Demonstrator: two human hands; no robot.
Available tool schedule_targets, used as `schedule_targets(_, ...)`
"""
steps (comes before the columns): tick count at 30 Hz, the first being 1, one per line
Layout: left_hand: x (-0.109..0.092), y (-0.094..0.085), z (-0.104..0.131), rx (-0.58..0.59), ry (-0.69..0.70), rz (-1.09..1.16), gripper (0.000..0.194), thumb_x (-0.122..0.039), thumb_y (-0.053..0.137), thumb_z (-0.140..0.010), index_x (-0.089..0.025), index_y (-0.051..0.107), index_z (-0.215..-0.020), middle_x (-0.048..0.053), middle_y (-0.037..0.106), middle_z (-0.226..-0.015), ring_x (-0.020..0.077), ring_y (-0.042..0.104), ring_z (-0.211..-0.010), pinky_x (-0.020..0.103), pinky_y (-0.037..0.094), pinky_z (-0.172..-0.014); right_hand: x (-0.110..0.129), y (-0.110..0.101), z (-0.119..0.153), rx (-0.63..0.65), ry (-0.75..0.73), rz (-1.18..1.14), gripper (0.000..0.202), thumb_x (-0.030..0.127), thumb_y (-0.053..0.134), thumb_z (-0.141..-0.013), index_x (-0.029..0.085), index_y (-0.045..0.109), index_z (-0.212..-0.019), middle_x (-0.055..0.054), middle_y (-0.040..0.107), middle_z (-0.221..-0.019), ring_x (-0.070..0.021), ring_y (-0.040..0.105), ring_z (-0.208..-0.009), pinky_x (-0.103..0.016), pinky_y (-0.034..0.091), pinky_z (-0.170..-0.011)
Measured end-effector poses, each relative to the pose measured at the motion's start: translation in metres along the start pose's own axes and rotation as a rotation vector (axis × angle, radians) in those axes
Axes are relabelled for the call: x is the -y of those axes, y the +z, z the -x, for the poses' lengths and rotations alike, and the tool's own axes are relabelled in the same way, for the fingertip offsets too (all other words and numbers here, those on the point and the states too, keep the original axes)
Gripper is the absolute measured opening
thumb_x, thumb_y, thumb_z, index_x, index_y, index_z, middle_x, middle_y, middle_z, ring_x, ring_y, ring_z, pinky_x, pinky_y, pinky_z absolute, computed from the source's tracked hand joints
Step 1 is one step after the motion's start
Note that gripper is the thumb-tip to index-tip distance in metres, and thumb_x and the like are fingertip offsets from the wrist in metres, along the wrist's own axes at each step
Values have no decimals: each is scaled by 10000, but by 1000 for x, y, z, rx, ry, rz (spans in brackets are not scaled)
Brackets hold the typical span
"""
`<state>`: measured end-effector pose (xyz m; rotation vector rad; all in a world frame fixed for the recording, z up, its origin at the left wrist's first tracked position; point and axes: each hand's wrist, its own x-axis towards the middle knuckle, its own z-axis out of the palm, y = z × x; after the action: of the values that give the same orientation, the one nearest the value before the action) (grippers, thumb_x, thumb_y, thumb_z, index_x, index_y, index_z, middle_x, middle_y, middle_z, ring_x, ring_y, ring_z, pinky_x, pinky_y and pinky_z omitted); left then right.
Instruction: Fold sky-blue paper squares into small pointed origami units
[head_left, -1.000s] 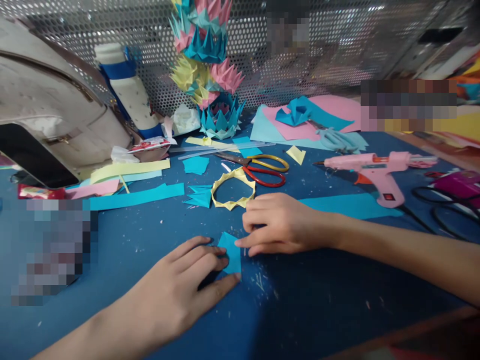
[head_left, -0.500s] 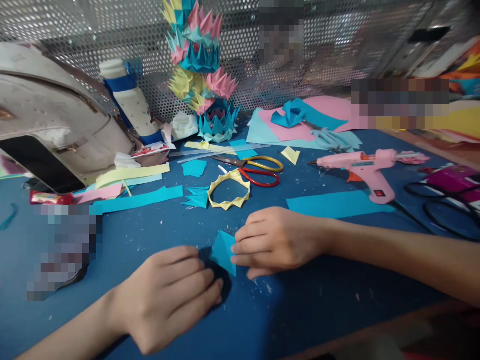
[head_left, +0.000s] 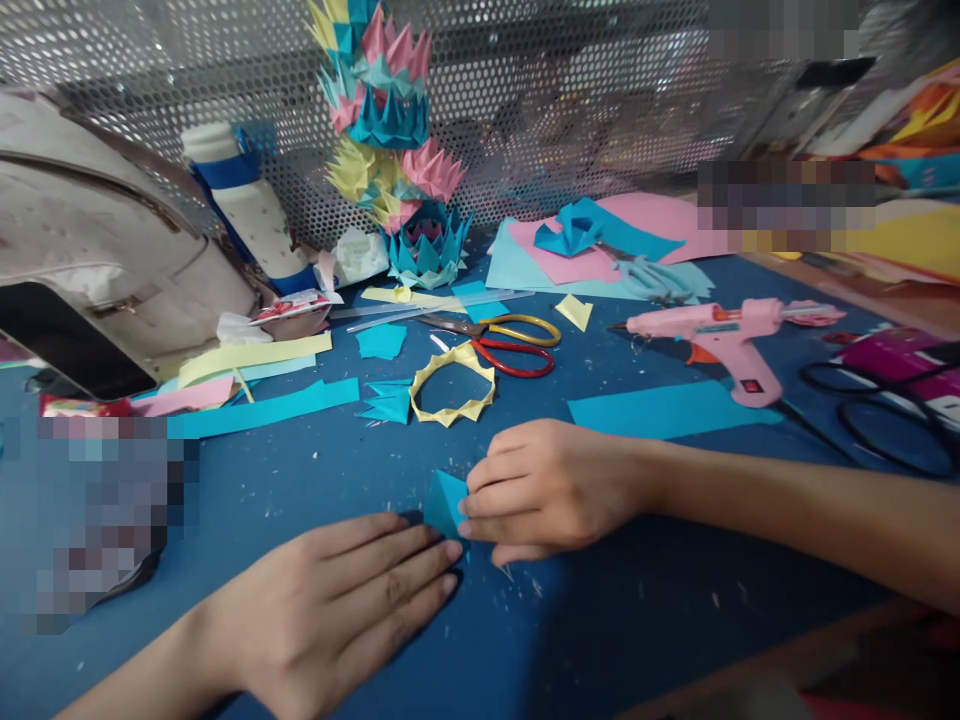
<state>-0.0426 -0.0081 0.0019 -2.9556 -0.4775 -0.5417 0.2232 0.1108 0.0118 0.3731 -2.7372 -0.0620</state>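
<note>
A small folded piece of blue paper (head_left: 444, 503) lies on the blue table between my hands. My right hand (head_left: 551, 490) has its bent fingers closed on the paper's right side, covering that part. From the lower left, my left hand (head_left: 330, 610) lies low over the table with its fingers stretched out, their tips at the paper's lower left edge. Beyond the hands stands a yellow folded-paper ring (head_left: 452, 414), with a spiky blue folded piece (head_left: 388, 402) touching its left side. Scissors (head_left: 475, 329) with one yellow and one red handle rest behind the ring.
A pink glue gun (head_left: 724, 322) lies at right with its black cord, near a wide blue paper strip (head_left: 660, 410). Left are paper strips (head_left: 262, 408), a phone (head_left: 71, 340), a bag (head_left: 112, 240) and a bottle (head_left: 255, 215). A folded-paper tower (head_left: 390, 120) stands behind.
My left hand's curled fingers have straightened and moved right, onto the paper's lower left edge. The right hand stays on the paper. The view has shifted slightly.
</note>
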Motion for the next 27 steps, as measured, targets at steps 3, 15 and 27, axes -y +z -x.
schedule_targets(3,-1,-3,-3,31,3,-63,485,-135,235,-1051,-63,599,-1362,114,499,-1511,209,557,-1331,409,260,-1246,0,0,0,4,0,10,224,353,570,-1018,171,694,-1062,-16,726,-928,-135,656,-938,-308,434,-660)
schedule_targets(15,-7,2,4,-16,43,-176,371,-170,412,-1030,-58,668,-1275,139,621,-1387,251,627,-1252,400,411,-1175,2,1,0,14,-4,3,273,355,610,-990,142,671,-1150,-39,699,-924,-156,647,-946,-300,456,-690)
schedule_targets(27,-3,-5,-7,-7,-15,-130,418,-144,307,-1066,-55,665,-1263,124,596,-1414,217,603,-1283,412,298,-1231,3,0,0,43,19,-24,295,356,482,-1050,151,681,-1124,-35,713,-950,-148,634,-932,-324,448,-665)
